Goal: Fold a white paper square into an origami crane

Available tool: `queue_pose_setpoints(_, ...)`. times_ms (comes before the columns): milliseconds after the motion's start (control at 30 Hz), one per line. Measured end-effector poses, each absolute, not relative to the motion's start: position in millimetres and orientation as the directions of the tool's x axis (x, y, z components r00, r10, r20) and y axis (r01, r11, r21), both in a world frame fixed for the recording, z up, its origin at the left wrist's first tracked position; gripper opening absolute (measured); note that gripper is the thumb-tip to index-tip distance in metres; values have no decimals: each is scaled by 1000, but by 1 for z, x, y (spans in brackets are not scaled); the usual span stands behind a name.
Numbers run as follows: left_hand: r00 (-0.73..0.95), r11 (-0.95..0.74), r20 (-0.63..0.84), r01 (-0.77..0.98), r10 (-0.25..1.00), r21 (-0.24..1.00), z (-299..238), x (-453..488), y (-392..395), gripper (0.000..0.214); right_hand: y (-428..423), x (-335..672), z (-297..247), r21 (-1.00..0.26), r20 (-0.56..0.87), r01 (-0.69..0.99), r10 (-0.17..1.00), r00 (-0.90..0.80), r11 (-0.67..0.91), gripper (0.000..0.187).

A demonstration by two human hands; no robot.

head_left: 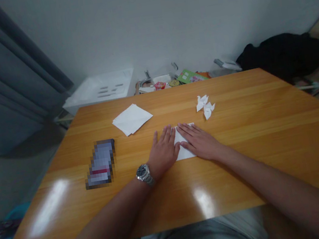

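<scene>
A small white sheet of paper (185, 152) lies flat on the wooden table, partly covered by both hands. My left hand (164, 149), with a metal watch (144, 174) on its wrist, rests palm down over the paper's left side, fingers stretched forward. Over the right side lies my right hand (199, 139), also flat with its fingers extended. The thumbs point toward each other across the paper's middle. What is under the palms is hidden. Beyond the right hand sit two folded white paper figures (205, 106), close together.
A stack of white paper sheets (132, 119) lies at the back left of the table (254, 128). A phone (101, 163) with a blurred screen is to the left. Past the far edge are a white basin (106, 88), a green packet (190, 75) and dark cloth (282, 55).
</scene>
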State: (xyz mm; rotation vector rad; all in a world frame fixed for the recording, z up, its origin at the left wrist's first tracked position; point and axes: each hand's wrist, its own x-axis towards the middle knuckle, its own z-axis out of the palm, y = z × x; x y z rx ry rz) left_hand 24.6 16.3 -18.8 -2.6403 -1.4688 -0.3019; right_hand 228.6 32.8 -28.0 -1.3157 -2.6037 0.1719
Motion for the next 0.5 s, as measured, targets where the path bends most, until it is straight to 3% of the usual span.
queue_pose_setpoints(300, 513, -525, 233, 851, 826, -11, -18, 25, 15, 58, 33, 230, -29, -199, 130, 798, 823, -553, 568, 70)
queue_pose_setpoints(500, 510, -523, 220, 852, 832, 3, -15, 25, 15, 57, 37, 240, -30, -214, 90, 860, 886, -455, 464, 73)
